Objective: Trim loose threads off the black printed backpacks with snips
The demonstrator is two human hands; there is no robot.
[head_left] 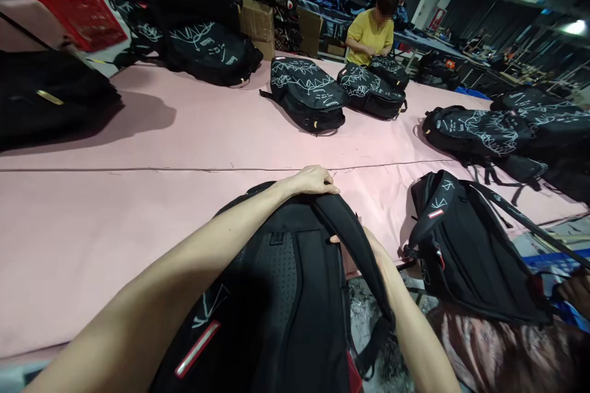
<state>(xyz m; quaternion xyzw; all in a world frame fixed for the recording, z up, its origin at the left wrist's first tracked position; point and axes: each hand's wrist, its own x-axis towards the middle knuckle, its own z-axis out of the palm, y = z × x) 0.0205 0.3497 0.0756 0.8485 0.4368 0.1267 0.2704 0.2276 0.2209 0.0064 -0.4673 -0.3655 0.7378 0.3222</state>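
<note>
A black backpack (pixel 318 295) stands at the near table edge in front of me, its padded back panel and shoulder straps towards me. My left hand (pixel 314 180) is closed over its top, where a shoulder strap (pixel 353 233) begins. My right hand (pixel 371 242) reaches behind that strap and grips the side edge of the backpack. Only a fingertip and part of that hand show; the strap covers the rest. A red-and-white label (pixel 198 349) sits on the other strap, at lower left.
The table has a pink cover (pixel 138 209). Beyond lie patterned black backpacks (pixel 308 89), with more at right (pixel 479 129). Another backpack (pixel 474 245) is at right, beside a co-worker's hand (pixel 576 291). A person in yellow (pixel 369 31) works across the table. A red crate (pixel 69 12) is far left.
</note>
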